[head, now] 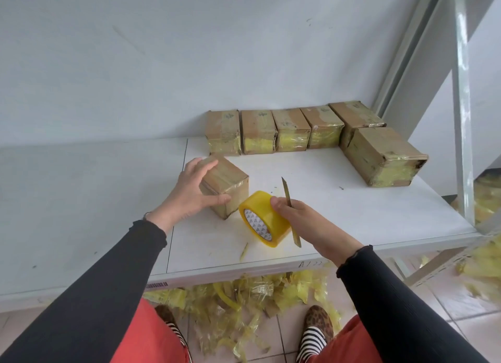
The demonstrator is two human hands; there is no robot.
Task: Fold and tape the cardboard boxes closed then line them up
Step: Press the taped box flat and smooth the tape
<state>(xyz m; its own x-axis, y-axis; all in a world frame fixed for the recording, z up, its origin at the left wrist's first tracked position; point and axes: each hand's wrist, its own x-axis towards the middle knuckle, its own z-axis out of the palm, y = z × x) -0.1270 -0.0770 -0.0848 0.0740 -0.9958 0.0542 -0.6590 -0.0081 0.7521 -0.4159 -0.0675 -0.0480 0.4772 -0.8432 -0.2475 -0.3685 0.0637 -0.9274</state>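
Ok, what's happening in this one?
A person is taping cardboard boxes at a white table. The left hand grips a taped box standing apart at the front. The right hand holds a yellow tape roll and a thin blade together. Five taped boxes sit in a row along the wall, and a sixth box lies in front of the row's right end. Yellow tape scraps litter the floor under the table.

You're working in bright, even daylight with faint shadows; wide-angle bending warps the frame's edges, and the lower right corner looks slightly blurred.
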